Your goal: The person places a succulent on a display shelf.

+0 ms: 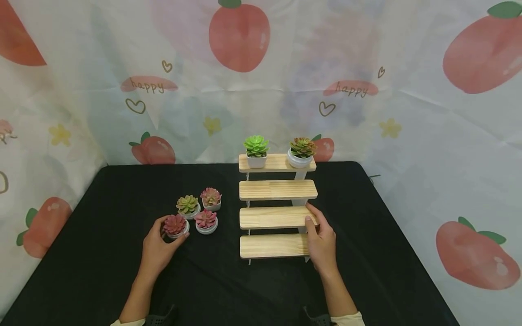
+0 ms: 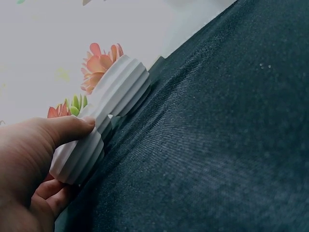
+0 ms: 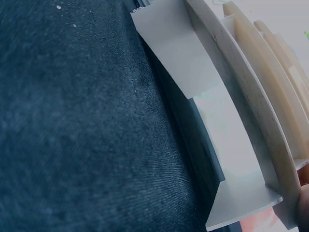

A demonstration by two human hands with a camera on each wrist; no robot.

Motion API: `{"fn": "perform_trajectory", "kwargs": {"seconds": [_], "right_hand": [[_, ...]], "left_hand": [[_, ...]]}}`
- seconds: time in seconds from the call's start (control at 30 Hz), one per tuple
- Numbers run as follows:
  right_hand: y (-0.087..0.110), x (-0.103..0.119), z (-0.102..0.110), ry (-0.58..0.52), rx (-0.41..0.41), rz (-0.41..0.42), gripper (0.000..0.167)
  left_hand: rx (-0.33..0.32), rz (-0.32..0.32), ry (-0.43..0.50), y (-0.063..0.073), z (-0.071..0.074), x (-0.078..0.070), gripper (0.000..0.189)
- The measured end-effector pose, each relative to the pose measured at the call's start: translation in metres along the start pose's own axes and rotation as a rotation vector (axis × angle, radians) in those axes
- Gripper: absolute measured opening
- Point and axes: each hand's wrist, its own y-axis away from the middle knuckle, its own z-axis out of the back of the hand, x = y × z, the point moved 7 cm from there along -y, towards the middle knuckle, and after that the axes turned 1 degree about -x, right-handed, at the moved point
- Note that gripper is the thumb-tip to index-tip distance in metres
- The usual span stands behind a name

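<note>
My left hand [image 1: 157, 249] holds a small potted succulent [image 1: 175, 224] with dark pink leaves, thumb and fingers on either side of its round white pot. In the left wrist view the thumb presses the ribbed pot [image 2: 79, 157], which is low at the cloth and close to another ribbed pot [image 2: 123, 87]. My right hand [image 1: 323, 244] grips the right end of a tiered wooden display stand [image 1: 277, 190], thumb on top of the third shelf down. Only a bit of that hand's fingers [image 3: 304, 191] appears at the edge of the right wrist view.
Beside the held plant stand a yellow-green succulent [image 1: 187, 206], a pink one [image 1: 205, 219] and a pale pink one [image 1: 210, 198]. A bright green succulent [image 1: 256, 149] and a reddish-green one [image 1: 302, 151] stand on the top shelf. Black cloth [image 1: 228, 290] covers the table; a printed curtain [image 1: 261, 108] hangs behind.
</note>
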Motion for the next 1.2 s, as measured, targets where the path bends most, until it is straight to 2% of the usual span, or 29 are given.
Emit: {"fn": "perform_trajectory", "kwargs": {"seconds": [0.1,0.33,0.7,0.93,1.2], "right_hand": [[0.001,0.006,0.0,0.003,-0.001,-0.016,0.036],[0.008,0.04,0.003,0.013,-0.005,-0.01,0.036],[0.009,0.041,0.003,0.003,0.003,-0.033,0.036],[0.011,0.042,0.004,0.012,-0.004,-0.037,0.036],[0.011,0.042,0.005,0.002,-0.008,-0.04,0.036]], "left_hand": [[-0.008,-0.006,-0.002,0.001,0.0,0.0,0.073],[-0.013,-0.006,0.009,0.001,0.002,-0.002,0.072],[-0.025,-0.012,-0.001,0.004,0.008,-0.009,0.073],[-0.009,0.013,0.032,0.007,0.012,-0.015,0.076],[-0.021,-0.068,0.02,0.01,0.013,-0.04,0.072]]}}
